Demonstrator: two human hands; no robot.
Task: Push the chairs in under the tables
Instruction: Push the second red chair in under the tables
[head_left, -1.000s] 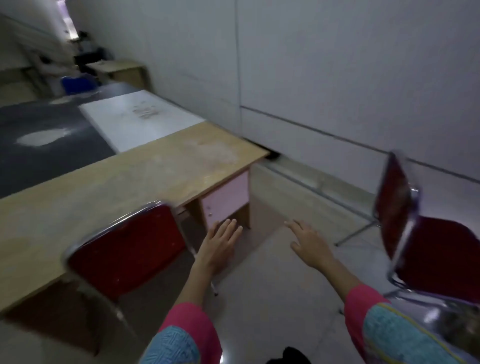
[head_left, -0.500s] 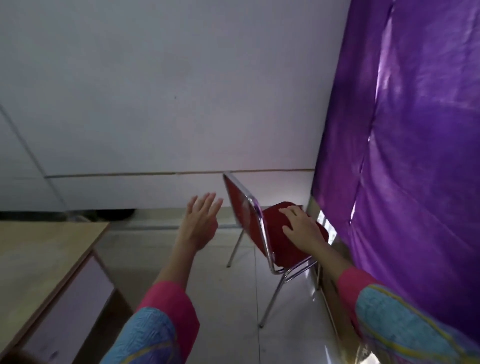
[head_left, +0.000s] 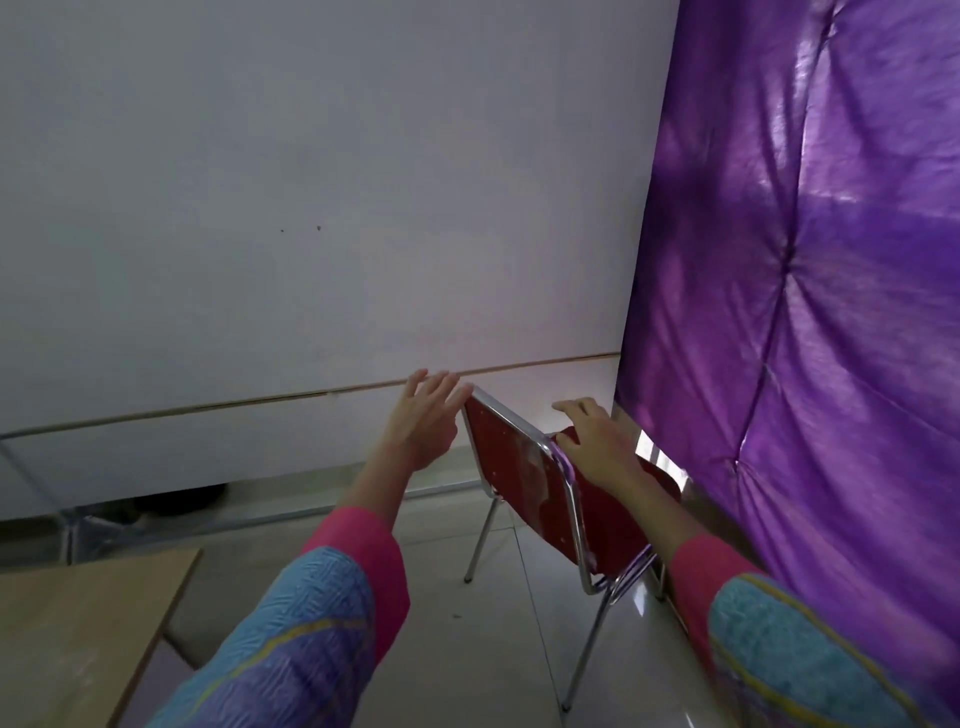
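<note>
A red chair (head_left: 524, 467) with a chrome frame stands on the tiled floor, close to a purple curtain, seen from behind its backrest. My left hand (head_left: 423, 421) hovers with spread fingers at the far top corner of the backrest, fingertips almost touching the chrome edge. My right hand (head_left: 597, 441) lies flat over the near top corner of the backrest, above the seat, its fingers not curled around the frame. A wooden table (head_left: 78, 639) shows only its corner at the lower left.
A white wall (head_left: 311, 208) stands behind the chair. The purple curtain (head_left: 805, 312) hangs along the right, very near the chair's right legs. Open tiled floor (head_left: 447, 639) lies between the table corner and the chair.
The view has swung right, away from the table and the first red chair, to this chair by the curtain. Both hands have moved up to the top of its backrest.
</note>
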